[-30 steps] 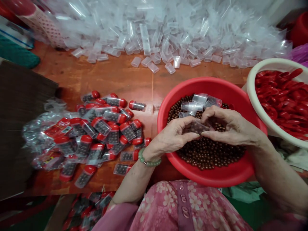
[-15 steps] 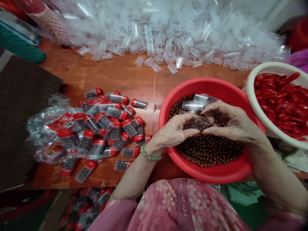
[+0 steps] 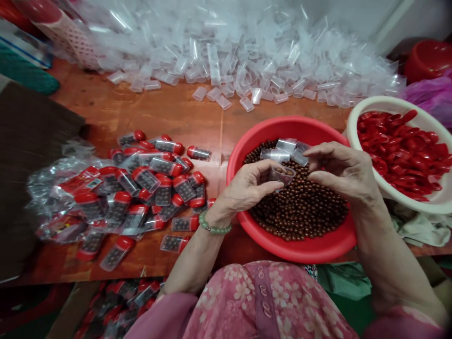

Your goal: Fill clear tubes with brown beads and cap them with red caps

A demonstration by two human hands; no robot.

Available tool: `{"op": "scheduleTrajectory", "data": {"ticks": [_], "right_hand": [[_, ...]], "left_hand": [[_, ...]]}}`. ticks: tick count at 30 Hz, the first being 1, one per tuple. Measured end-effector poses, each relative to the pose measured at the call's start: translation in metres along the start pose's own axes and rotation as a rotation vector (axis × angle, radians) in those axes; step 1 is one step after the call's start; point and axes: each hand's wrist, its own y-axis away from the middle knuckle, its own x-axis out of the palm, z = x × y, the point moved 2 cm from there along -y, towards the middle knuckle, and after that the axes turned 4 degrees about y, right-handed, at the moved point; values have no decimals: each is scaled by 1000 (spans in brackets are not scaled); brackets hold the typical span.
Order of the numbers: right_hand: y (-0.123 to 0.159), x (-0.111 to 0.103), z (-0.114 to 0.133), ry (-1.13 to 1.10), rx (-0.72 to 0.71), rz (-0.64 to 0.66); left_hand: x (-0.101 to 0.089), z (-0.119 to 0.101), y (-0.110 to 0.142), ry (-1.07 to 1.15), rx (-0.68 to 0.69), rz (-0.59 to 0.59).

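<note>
a small clear tube [image 3: 281, 175], uncapped, is being held in a narrow pinch by the left hand [image 3: 247, 186] above a red basin [image 3: 282, 125], with a few brown beads showing inside it. the right hand [image 3: 342, 172] is being held just beside it, its fingers [image 3: 328, 150] curled narrowly, with nothing seen gripped. capped, bead-filled tubes [image 3: 163, 194] are being shown heaped on the table [image 3: 197, 113] at left, far outnumbered by a mass of empty tubes [image 3: 226, 56] along its far side. a deep layer of loose beads [image 3: 303, 212] is being held in the basin, with more empty tubes [image 3: 275, 155] on top, near the fingers. red caps [image 3: 399, 150] are being held in a cream bowl [image 3: 388, 104] at right.
</note>
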Motion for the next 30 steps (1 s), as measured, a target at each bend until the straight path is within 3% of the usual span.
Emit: {"op": "scheduleTrajectory", "data": {"ticks": [3, 5, 10, 16, 25, 30], "right_hand": [[2, -12, -1, 119, -28, -207], [4, -23, -2, 263, -15, -220], [11, -50, -7, 731, 76, 34], [18, -56, -34, 1276, 301, 367], [7, -29, -50, 1506, 398, 363], [16, -30, -46, 1475, 358, 299]], "left_hand": [[0, -1, 3, -45, -24, 6], [0, -1, 4, -118, -15, -10], [-3, 3, 4, -254, 12, -53], [2, -3, 1, -84, -31, -59], [-3, -1, 2, 201, -159, -50], [-3, -1, 2, 286, -213, -6]]}}
